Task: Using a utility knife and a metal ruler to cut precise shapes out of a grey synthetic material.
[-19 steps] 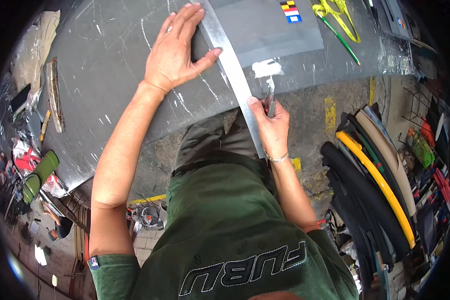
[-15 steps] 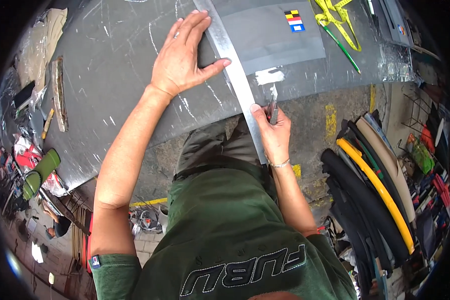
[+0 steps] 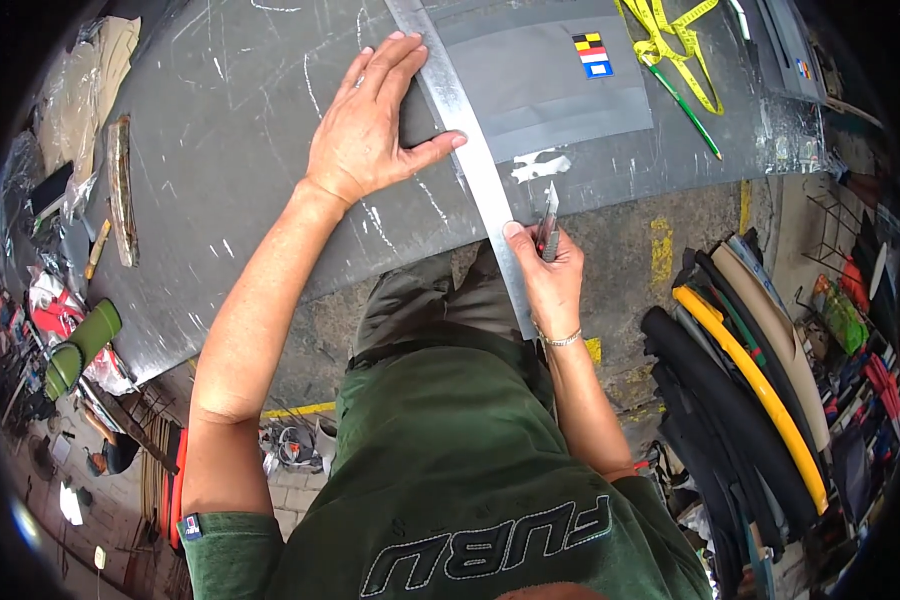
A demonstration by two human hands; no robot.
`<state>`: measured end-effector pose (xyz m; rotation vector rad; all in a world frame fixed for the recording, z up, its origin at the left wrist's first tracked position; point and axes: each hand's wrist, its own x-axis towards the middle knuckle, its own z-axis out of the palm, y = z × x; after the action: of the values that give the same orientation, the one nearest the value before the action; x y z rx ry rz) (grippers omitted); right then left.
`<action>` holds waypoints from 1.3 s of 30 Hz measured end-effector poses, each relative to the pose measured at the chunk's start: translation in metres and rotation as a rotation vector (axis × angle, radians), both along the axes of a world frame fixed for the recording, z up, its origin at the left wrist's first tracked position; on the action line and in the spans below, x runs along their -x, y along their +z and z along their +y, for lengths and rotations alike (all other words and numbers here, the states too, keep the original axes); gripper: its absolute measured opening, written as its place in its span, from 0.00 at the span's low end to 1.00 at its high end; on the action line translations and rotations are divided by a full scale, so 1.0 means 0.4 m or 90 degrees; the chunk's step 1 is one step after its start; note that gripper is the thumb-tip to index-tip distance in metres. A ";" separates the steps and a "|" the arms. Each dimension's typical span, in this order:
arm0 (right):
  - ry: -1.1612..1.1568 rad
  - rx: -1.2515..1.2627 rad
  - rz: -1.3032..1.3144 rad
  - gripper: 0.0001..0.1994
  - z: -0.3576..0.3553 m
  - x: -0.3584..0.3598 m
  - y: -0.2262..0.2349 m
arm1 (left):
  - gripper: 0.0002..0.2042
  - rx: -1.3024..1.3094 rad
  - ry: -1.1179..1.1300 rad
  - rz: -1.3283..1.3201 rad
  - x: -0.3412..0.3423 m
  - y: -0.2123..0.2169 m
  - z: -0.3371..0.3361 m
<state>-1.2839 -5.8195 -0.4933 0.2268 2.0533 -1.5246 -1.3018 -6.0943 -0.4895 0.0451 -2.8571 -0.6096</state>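
My left hand (image 3: 360,140) lies on the dark table sheet with its fingers stretched out. Its fingertips and thumb press on the edge of a long metal ruler (image 3: 460,125). That ruler slants over a grey fabric piece (image 3: 530,90), which bears a small coloured flag patch (image 3: 593,55), and sticks out past the table's near edge. In my right hand (image 3: 550,275) is a utility knife (image 3: 548,230), blade pointing away from me. The right thumb rests against the ruler's near part. The knife blade is apart from the fabric.
A yellow tape measure (image 3: 675,45) and a green pencil (image 3: 685,105) lie right of the fabric. Rolled materials (image 3: 740,400), one yellow, stand beyond the table's edge at right. A wooden stick (image 3: 120,190) lies far left. Another person (image 3: 115,450) is at lower left.
The table and the things on it sit slightly lower in the picture. Both hands keep their places on the ruler, and the knife stays in my right hand.
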 end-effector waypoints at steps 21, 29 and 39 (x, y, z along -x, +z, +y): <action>0.001 -0.012 -0.032 0.14 0.003 0.003 -0.001 | 0.40 -0.013 0.006 0.009 -0.001 -0.006 0.003; -0.017 -0.028 -0.024 0.15 -0.007 0.006 0.008 | 0.26 -0.078 0.018 -0.099 0.008 0.043 0.010; -0.016 -0.002 -0.037 0.14 -0.014 0.009 0.023 | 0.25 -0.076 0.014 -0.098 0.006 0.038 0.007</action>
<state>-1.2875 -5.8250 -0.4841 0.2965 2.0151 -1.5123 -1.3042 -6.0915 -0.4741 0.1484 -2.9581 -0.8051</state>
